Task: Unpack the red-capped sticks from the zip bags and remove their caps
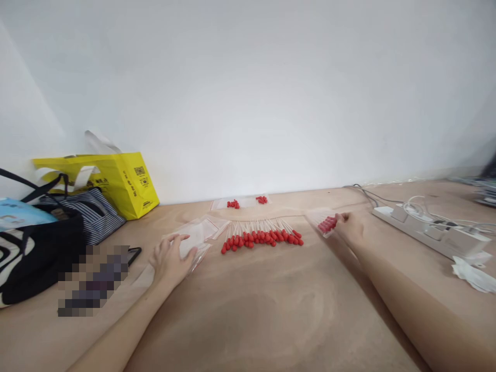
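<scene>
My right hand [350,231] pinches a small clear zip-lock bag [314,217] at its near edge, on the right of the table. Red-tipped sticks [327,225] lie inside that bag, their heads towards my fingers. On the left, my left hand [169,260] rests with fingers apart over a loose pile of clear plastic bags [196,233]. Between the hands, a fanned row of white sticks with red heads [267,236] lies on the table, heads towards me. They look like oversized matches or swabs.
Filled clear bags [246,202] with red heads lie by the wall. A white power strip [430,232] with cables and a crumpled tissue [475,275] are at right. A yellow bag [135,186], striped pouch [93,217], black bag [46,263] and pixelated dark-edged object [96,281] occupy the left.
</scene>
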A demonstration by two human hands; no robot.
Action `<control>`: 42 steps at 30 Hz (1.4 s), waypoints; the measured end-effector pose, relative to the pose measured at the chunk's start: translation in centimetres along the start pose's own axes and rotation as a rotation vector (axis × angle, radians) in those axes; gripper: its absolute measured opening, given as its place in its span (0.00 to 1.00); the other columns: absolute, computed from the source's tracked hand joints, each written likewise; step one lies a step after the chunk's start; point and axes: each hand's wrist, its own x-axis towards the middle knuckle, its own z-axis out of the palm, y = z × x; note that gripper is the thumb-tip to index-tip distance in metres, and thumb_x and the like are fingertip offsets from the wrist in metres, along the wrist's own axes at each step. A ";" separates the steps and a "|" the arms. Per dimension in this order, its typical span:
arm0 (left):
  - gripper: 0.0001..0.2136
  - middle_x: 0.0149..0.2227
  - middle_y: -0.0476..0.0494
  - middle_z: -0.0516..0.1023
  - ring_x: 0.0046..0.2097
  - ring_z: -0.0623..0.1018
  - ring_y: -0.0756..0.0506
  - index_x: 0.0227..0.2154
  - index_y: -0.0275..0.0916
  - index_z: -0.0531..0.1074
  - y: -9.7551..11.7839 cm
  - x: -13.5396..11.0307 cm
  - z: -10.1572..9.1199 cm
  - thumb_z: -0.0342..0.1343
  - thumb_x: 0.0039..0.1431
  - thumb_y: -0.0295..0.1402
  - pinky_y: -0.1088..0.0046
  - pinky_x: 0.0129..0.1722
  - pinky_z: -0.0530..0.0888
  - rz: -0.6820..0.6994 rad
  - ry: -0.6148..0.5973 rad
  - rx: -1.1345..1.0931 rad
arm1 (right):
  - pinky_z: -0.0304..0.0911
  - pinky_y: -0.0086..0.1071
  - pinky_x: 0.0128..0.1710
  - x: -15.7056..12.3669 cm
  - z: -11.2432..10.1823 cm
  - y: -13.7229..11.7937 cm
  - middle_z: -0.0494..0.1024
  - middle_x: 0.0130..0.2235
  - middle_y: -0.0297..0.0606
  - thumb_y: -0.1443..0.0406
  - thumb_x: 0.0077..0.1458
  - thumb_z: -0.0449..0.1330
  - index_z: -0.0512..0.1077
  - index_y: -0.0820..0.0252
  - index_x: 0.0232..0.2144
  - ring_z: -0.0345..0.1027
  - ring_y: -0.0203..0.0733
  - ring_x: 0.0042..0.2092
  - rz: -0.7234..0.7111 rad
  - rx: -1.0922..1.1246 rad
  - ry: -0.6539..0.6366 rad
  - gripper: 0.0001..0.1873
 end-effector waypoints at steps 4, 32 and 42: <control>0.14 0.46 0.41 0.65 0.50 0.62 0.38 0.40 0.42 0.68 0.6 -0.4 0.6 0.49 0.50 0.39 0.58 0.47 0.59 0.077 0.026 -0.042 | 0.60 0.29 0.28 -1.9 -0.6 -3.0 0.70 0.27 0.37 0.55 0.52 0.47 0.60 0.59 0.28 0.65 0.37 0.28 -0.067 0.187 0.003 0.13; 0.28 0.55 0.39 0.59 0.54 0.62 0.40 0.54 0.42 0.54 7.0 -6.3 -2.5 0.55 0.50 0.38 0.59 0.52 0.62 0.734 -0.639 -0.631 | 0.63 0.28 0.22 -17.5 2.1 -9.6 0.67 0.19 0.21 0.68 0.36 0.62 0.50 0.61 0.45 0.64 0.32 0.20 0.133 0.629 -1.227 0.34; 0.14 0.44 0.44 0.70 0.45 0.69 0.46 0.38 0.42 0.71 10.6 -3.3 -2.8 0.46 0.54 0.22 0.67 0.44 0.68 1.000 -0.435 -0.476 | 0.62 0.27 0.19 -17.9 2.5 -9.1 0.67 0.18 0.19 0.66 0.37 0.60 0.46 0.62 0.49 0.64 0.33 0.19 0.118 0.682 -1.116 0.38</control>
